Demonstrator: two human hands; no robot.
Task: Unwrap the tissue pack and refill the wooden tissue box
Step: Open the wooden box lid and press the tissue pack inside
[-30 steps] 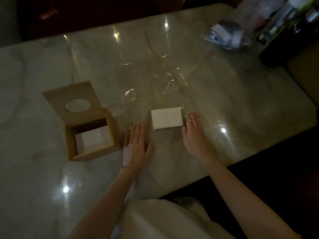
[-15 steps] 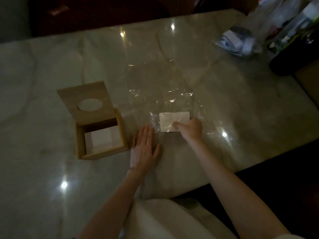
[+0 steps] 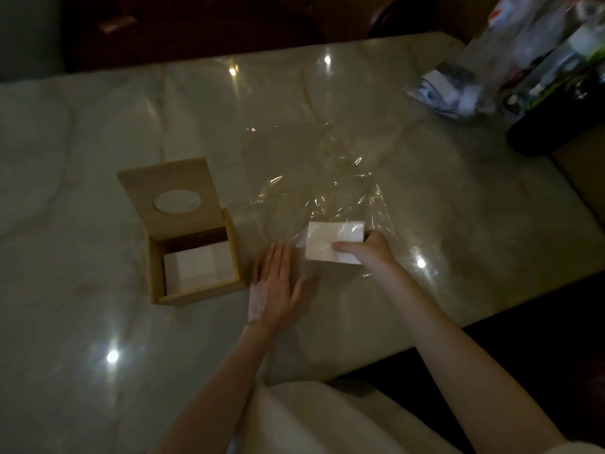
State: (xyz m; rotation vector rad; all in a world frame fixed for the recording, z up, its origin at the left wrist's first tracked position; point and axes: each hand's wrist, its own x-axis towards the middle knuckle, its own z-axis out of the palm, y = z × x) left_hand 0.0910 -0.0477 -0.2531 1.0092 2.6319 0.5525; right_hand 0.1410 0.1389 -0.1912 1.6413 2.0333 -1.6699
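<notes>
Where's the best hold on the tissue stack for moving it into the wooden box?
Probably across the short ends of the tissue stack, coming from above: it lies flat and rectangular on the clear wrap. The right hand already grips its right end.

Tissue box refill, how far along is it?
Done: clear wrap lies spread on the table; wooden tissue box stands with lid open. In hand: right hand grips the tissue stack, left hand lies flat. Left: stack into box, close lid.
</notes>
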